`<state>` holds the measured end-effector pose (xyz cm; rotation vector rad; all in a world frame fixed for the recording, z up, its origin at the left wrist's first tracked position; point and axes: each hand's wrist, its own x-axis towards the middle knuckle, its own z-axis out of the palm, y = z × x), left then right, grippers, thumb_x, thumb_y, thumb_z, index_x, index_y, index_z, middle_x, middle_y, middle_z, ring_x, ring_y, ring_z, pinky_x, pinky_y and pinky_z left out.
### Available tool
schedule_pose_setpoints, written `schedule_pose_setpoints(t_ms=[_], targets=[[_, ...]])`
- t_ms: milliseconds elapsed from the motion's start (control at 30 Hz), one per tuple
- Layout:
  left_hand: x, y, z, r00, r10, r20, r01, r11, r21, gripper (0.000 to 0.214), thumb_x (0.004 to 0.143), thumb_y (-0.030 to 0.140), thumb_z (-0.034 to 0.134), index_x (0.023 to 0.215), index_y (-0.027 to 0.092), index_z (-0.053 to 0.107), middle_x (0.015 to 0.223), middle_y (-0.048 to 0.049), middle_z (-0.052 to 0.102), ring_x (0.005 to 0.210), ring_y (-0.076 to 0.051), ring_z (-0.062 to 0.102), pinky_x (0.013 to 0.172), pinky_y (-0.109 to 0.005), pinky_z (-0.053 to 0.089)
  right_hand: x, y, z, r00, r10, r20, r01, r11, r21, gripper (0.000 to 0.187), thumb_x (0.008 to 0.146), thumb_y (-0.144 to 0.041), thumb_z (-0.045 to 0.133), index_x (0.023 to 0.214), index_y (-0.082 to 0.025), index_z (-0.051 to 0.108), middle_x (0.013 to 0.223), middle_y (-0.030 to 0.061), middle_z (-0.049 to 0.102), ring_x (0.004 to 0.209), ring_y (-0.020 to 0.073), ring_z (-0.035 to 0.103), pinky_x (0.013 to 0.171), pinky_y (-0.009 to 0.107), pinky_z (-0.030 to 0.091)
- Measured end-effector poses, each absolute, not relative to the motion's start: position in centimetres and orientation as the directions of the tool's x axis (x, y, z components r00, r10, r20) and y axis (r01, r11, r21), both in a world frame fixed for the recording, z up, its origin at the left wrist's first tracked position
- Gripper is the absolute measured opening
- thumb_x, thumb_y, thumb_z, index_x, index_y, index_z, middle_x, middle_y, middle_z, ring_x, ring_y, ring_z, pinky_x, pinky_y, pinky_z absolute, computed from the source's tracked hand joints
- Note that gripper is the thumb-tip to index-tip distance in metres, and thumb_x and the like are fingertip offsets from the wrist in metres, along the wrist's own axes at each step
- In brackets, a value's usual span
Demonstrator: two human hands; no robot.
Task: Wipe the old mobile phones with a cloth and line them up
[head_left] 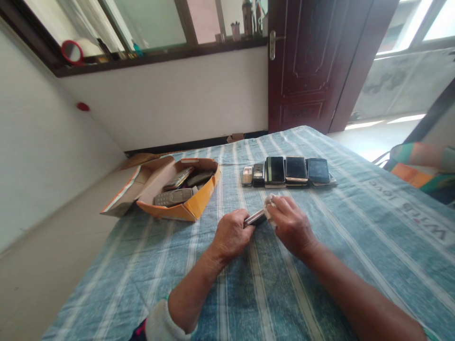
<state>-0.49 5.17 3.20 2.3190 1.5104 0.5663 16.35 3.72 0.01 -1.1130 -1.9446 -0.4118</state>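
My left hand (232, 234) is closed around a small dark phone (255, 218), holding it by its near end just above the striped blue tablecloth (320, 265). My right hand (289, 223) is closed on a small white cloth (268, 204) pressed against the phone's far end. Both hands meet in the middle of the table. Beyond them, a row of several phones (286, 170) lies side by side, small keypad ones at the left and larger touchscreen ones at the right.
An open orange cardboard box (185, 208) at the left holds more old phones (174, 196). A white wall runs along the table's left side. A dark wooden door (313, 61) stands behind, and a colourful chair or bag (423, 166) sits at the right.
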Motion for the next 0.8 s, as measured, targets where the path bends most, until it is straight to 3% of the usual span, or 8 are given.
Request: schedule_pose_setpoints(t_ms=[133,400,600,700,800], targets=[[-0.5,5.2,3.1,0.365,0.911,0.192,0.780,-0.412,0.472,0.018,0.073,0.014,0.052,0.059,0.019,0.043,0.057,0.0035,0.048,0.055,-0.011,0.045,0.055,-0.024,0.030,14.3,2.6,0.1,-0.388,0.537,0.749,0.775,0.630,-0.050,0.028,0.093,-0.009,0.040,0.086,-0.012,0.067,0.083,0.0104,0.061,0.083,0.0220,0.052,0.075,0.036,0.050],[-0.4,5.2,3.1,0.362,0.915,0.179,0.788,-0.402,0.466,0.013,0.073,0.014,0.054,0.061,0.018,0.050,0.057,0.0035,0.051,0.055,-0.011,0.047,0.056,-0.023,0.031,16.3,3.9,0.0,-0.288,0.599,0.747,0.829,0.546,-0.118,0.026,0.093,-0.011,0.042,0.084,-0.013,0.066,0.088,0.0125,0.061,0.087,0.0237,0.051,0.075,0.036,0.050],[-0.5,5.4,3.0,0.362,0.914,0.186,0.771,-0.405,0.492,0.017,0.073,0.016,0.053,0.058,0.019,0.044,0.056,0.0038,0.049,0.054,-0.011,0.046,0.055,-0.023,0.030,14.5,2.9,0.1,-0.376,0.575,0.727,0.773,0.627,-0.097,0.024,0.092,-0.010,0.044,0.082,-0.012,0.066,0.084,0.0107,0.060,0.084,0.0225,0.051,0.077,0.036,0.048],[-0.5,5.4,3.1,0.358,0.917,0.176,0.785,-0.397,0.476,0.014,0.072,0.015,0.053,0.060,0.019,0.048,0.057,0.0041,0.049,0.055,-0.011,0.046,0.055,-0.023,0.030,15.5,3.6,0.0,-0.296,0.616,0.730,0.794,0.583,-0.170,0.023,0.091,-0.010,0.045,0.083,-0.013,0.067,0.087,0.0111,0.061,0.087,0.0225,0.052,0.078,0.034,0.048],[-0.5,5.3,3.2,0.352,0.923,0.158,0.799,-0.384,0.463,0.010,0.071,0.016,0.057,0.063,0.018,0.051,0.057,0.0042,0.050,0.055,-0.011,0.047,0.055,-0.023,0.030,17.3,4.9,-0.7,-0.116,0.680,0.724,0.787,0.507,-0.350,0.023,0.087,-0.010,0.047,0.083,-0.017,0.068,0.088,0.0095,0.063,0.086,0.0218,0.054,0.076,0.033,0.048]])
